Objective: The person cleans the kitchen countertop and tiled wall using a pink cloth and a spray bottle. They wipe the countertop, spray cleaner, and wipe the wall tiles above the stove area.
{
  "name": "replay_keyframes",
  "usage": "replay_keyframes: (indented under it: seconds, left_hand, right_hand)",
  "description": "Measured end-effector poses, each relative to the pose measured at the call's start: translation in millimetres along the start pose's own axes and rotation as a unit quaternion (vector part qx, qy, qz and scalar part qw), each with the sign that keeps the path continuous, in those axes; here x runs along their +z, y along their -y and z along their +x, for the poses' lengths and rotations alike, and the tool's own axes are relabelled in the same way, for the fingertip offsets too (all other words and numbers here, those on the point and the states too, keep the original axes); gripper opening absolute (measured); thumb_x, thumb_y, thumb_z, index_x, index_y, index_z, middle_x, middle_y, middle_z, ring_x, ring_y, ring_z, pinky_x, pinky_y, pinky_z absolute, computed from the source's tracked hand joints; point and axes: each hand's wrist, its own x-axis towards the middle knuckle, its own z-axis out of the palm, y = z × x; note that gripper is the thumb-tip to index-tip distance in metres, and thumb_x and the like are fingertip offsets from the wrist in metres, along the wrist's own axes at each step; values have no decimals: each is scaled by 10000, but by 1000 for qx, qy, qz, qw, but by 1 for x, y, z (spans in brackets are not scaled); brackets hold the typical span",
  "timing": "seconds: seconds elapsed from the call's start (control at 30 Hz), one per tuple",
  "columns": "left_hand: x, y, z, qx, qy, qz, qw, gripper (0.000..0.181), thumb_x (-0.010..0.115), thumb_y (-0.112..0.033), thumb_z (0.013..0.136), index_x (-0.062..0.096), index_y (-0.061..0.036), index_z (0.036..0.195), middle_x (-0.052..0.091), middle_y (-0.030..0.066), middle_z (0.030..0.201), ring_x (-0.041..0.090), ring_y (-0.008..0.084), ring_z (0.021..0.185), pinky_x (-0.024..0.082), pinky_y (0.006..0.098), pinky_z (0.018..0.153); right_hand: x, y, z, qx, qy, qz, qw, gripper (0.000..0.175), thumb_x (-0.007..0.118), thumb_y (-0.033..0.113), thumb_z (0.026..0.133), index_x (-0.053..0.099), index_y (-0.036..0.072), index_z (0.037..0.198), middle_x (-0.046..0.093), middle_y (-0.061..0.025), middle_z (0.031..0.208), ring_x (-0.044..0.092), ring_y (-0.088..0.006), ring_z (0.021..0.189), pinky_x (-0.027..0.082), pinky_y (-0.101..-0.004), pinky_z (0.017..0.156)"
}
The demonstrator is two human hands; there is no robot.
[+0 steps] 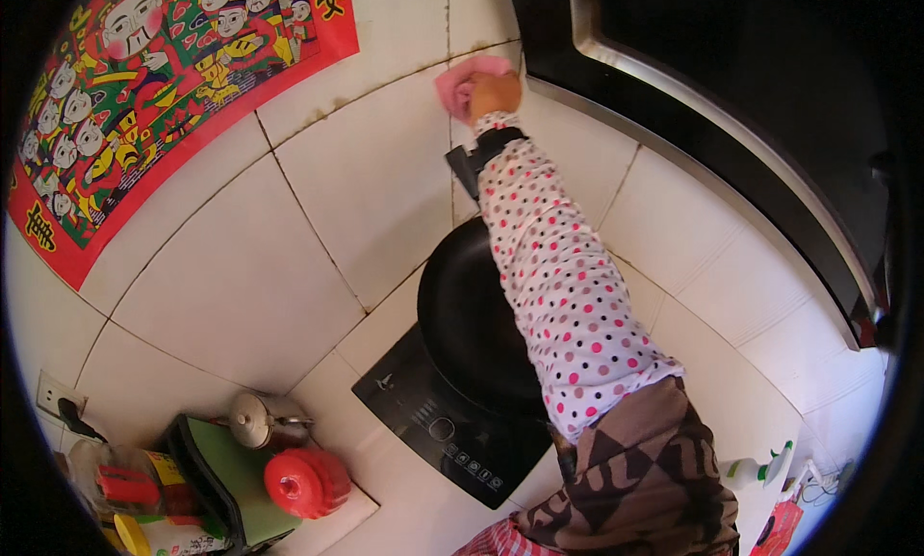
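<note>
My right hand (497, 95) presses a folded pink cloth (462, 87) against the white wall tiles (375, 173), close to the corner beside a black range hood (613, 101). A polka-dot sleeve cover (556, 267) covers that forearm, and a dark band with a black device (464, 172) is around the wrist. Below the arm, a black frying pan (462, 318) stands on a black induction cooker (440, 426); the arm hides part of the pan. Brown grime marks the tile joint (328, 110) left of the cloth. My left hand is out of view.
A colourful poster (180, 87) hangs on the left wall. At lower left are a red lidded container (307, 484), a metal lidded pot (253, 420), a green board-like item (231, 469), jars and a wall socket (54, 396). A spray bottle (751, 471) lies in view at right.
</note>
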Motion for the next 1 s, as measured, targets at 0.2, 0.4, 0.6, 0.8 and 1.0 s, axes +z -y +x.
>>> replay_keyframes:
  seconds: [0.2,0.4,0.6,0.8,1.0]
  left_hand:
    - [-6,-3,2,-24,34,-96,995,866,456,-493,1029,154,76,1607,108,311,1680,38,577,1528,132,600,1262]
    - [11,2,5,40,-82,4,996,812,448,-441,1036,167,64,1606,124,303,1681,100,576,1517,166,579,1262]
    - [46,13,27,35,-125,52,990,801,490,-396,1014,164,7,1625,136,294,1684,161,585,1500,248,566,1245]
    - [66,18,32,20,-207,115,971,910,604,-457,954,160,-64,1644,130,286,1689,191,620,1474,263,580,1235]
    - [11,3,-1,45,-169,-129,976,1041,632,-563,887,125,-79,1656,70,249,1713,149,578,1512,251,619,1224]
  right_hand:
    - [-21,-14,38,-112,-15,-217,970,53,636,-50,841,648,-30,888,675,-93,708,623,-202,531,488,-327,447]
    - [18,-3,-69,-172,14,-115,978,97,590,27,894,619,-6,980,716,-149,794,723,-268,641,574,-388,551]
    - [54,24,-238,-25,287,48,956,143,582,-33,888,548,50,1000,642,-155,839,654,-344,663,564,-466,586]
    - [51,11,-254,-208,246,-200,925,366,775,30,789,533,11,1062,592,-189,978,596,-396,911,504,-439,827]
    - [43,-17,-223,-162,249,-118,948,312,751,19,773,533,29,996,607,-202,961,610,-424,931,510,-453,813]
